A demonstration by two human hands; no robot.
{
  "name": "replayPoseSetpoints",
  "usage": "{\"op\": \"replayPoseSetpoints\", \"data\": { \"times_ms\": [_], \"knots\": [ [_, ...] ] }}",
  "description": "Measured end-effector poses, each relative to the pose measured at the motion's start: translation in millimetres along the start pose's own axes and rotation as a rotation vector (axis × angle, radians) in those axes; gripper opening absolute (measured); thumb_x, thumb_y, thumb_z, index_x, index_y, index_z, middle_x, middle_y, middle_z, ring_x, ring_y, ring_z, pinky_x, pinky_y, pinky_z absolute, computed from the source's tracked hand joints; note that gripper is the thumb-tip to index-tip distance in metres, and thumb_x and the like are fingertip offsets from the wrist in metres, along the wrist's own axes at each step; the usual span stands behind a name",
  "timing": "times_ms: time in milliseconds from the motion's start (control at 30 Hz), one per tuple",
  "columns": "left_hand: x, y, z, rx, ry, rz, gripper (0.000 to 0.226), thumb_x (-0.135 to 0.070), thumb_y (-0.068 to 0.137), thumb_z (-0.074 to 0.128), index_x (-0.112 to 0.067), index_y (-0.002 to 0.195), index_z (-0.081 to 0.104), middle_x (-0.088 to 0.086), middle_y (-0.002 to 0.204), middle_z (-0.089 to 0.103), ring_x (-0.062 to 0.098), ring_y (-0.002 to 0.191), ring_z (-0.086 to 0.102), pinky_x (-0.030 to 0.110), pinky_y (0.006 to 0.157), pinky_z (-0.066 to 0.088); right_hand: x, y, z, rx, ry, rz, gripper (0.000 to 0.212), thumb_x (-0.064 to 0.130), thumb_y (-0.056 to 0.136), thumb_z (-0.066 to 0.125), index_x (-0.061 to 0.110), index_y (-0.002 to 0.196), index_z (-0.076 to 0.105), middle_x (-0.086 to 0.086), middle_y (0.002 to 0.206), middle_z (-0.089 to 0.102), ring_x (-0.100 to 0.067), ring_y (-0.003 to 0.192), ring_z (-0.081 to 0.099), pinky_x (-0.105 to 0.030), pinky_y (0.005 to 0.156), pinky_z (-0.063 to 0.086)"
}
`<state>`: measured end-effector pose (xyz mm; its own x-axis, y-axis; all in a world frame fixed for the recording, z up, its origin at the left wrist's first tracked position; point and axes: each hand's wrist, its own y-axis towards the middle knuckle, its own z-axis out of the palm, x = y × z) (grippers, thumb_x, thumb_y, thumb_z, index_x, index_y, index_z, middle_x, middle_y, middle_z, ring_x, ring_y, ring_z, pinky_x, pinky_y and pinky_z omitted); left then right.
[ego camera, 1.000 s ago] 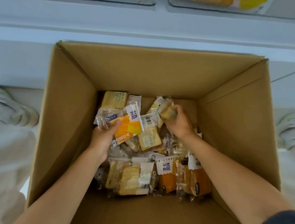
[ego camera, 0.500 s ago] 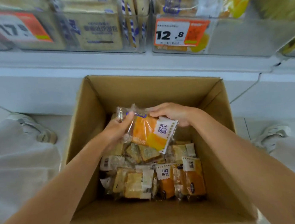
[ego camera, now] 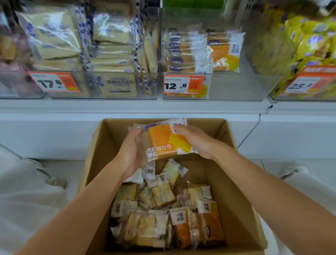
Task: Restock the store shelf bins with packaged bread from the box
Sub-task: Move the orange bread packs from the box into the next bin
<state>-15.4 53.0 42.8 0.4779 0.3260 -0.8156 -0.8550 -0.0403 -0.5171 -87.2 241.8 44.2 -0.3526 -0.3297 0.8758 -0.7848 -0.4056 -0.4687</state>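
An open cardboard box [ego camera: 243, 198] stands on the floor below the shelf, with several small wrapped bread packs [ego camera: 163, 219] lying in its bottom. Both hands hold an orange bread packet [ego camera: 160, 143] above the box's far side. My left hand [ego camera: 129, 155] cups the packet's left edge and also holds a few small packs beneath it. My right hand [ego camera: 194, 140] grips the packet's right edge. Straight above is a clear shelf bin [ego camera: 240, 84] with a 12.8 price tag, holding matching orange packets [ego camera: 224, 53].
A clear bin [ego camera: 85, 82] tagged 17.8 holds pale toast packs on the left. A bin of yellow packets [ego camera: 320, 45] tagged 25.8 sits at the right. The white shelf ledge [ego camera: 96, 106] runs above the box. My knees and shoes flank the box.
Both hands lifted the orange packet out of the box and raised it toward the shelf. My view tilted up, bringing the bins fully into sight.
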Motion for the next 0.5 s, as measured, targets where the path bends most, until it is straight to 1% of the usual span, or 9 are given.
{"op": "replayPoseSetpoints", "data": {
  "times_ms": [100, 167, 267, 333, 367, 400, 433, 467, 500],
  "knots": [
    [-18.0, -3.6, 27.4, -0.116, 0.113, 0.041, 0.07, -0.064, 0.099, 0.028, -0.008, 0.11, 0.069, 0.018, 0.104, 0.074, 0.033, 0.098, 0.072, 0.048, 0.093, 0.053, 10.3, -15.4, -6.8, -0.141, -0.021, -0.097, 0.022, 0.041, 0.098, 0.052, 0.026, 0.111, 0.062, 0.001, 0.099, 0.07, -0.017, 0.091, 0.068, -0.033, 0.087, 0.053],
    [-24.3, -1.2, 42.5, -0.265, 0.234, 0.115, 0.075, -0.065, 0.098, 0.028, -0.002, 0.096, 0.069, 0.023, 0.098, 0.073, 0.04, 0.094, 0.07, 0.051, 0.092, 0.055, 19.6, -25.8, -16.0, -0.191, -0.048, -0.172, 0.014, 0.041, 0.099, 0.051, 0.031, 0.102, 0.06, -0.001, 0.101, 0.07, -0.017, 0.091, 0.068, -0.033, 0.084, 0.053],
    [-39.9, -0.3, 68.7, -0.274, 0.305, 0.234, 0.072, -0.057, 0.102, 0.023, -0.002, 0.099, 0.069, 0.021, 0.09, 0.073, 0.032, 0.083, 0.071, 0.04, 0.08, 0.058, 38.5, -41.4, -40.6, -0.212, -0.052, -0.257, 0.015, 0.04, 0.098, 0.053, 0.031, 0.108, 0.06, 0.001, 0.105, 0.071, -0.017, 0.096, 0.069, -0.034, 0.088, 0.056],
    [-57.0, 0.0, 88.2, -0.215, 0.355, 0.347, 0.068, -0.052, 0.104, 0.022, -0.001, 0.096, 0.066, 0.015, 0.081, 0.067, 0.019, 0.067, 0.065, 0.027, 0.062, 0.053, 52.4, -51.1, -65.2, -0.145, -0.056, -0.262, 0.021, 0.038, 0.093, 0.062, 0.029, 0.112, 0.06, 0.001, 0.108, 0.071, -0.016, 0.099, 0.069, -0.033, 0.089, 0.055],
    [-68.2, 0.4, 99.8, -0.196, 0.393, 0.407, 0.067, -0.052, 0.104, 0.021, -0.001, 0.094, 0.064, 0.014, 0.077, 0.064, 0.015, 0.063, 0.062, 0.024, 0.057, 0.049, 59.5, -54.7, -78.7, -0.128, -0.077, -0.259, 0.028, 0.034, 0.088, 0.069, 0.026, 0.113, 0.06, 0.001, 0.109, 0.071, -0.016, 0.101, 0.069, -0.032, 0.091, 0.054],
    [-80.2, 3.1, 110.6, -0.165, 0.45, 0.446, 0.067, -0.054, 0.104, 0.021, -0.003, 0.094, 0.062, 0.012, 0.078, 0.064, 0.013, 0.065, 0.062, 0.025, 0.059, 0.048, 67.5, -57.7, -92.1, -0.138, -0.105, -0.267, 0.037, 0.03, 0.083, 0.076, 0.022, 0.115, 0.06, 0.0, 0.109, 0.071, -0.016, 0.103, 0.068, -0.032, 0.092, 0.053],
    [-92.8, 5.1, 123.2, -0.127, 0.501, 0.475, 0.068, -0.058, 0.102, 0.021, -0.004, 0.101, 0.063, 0.012, 0.089, 0.066, 0.015, 0.078, 0.065, 0.028, 0.069, 0.048, 76.0, -59.6, -105.6, -0.177, -0.121, -0.281, 0.045, 0.026, 0.077, 0.082, 0.018, 0.116, 0.06, -0.001, 0.108, 0.072, -0.017, 0.103, 0.068, -0.032, 0.092, 0.052],
    [-106.7, 8.6, 136.4, -0.064, 0.548, 0.488, 0.07, -0.06, 0.101, 0.022, -0.006, 0.118, 0.062, 0.012, 0.107, 0.067, 0.018, 0.098, 0.064, 0.032, 0.083, 0.047, 85.3, -60.1, -120.4, -0.233, -0.107, -0.299, 0.048, 0.022, 0.073, 0.084, 0.016, 0.115, 0.061, -0.003, 0.106, 0.072, -0.017, 0.101, 0.068, -0.031, 0.09, 0.053],
    [-120.3, 12.4, 149.6, 0.002, 0.61, 0.512, 0.069, -0.061, 0.099, 0.027, -0.008, 0.127, 0.06, 0.011, 0.117, 0.066, 0.02, 0.109, 0.062, 0.033, 0.09, 0.043, 94.6, -60.9, -134.5, -0.286, -0.077, -0.322, 0.045, 0.018, 0.072, 0.085, 0.015, 0.111, 0.063, -0.004, 0.104, 0.073, -0.018, 0.098, 0.069, -0.031, 0.087, 0.054]
  ]
}}
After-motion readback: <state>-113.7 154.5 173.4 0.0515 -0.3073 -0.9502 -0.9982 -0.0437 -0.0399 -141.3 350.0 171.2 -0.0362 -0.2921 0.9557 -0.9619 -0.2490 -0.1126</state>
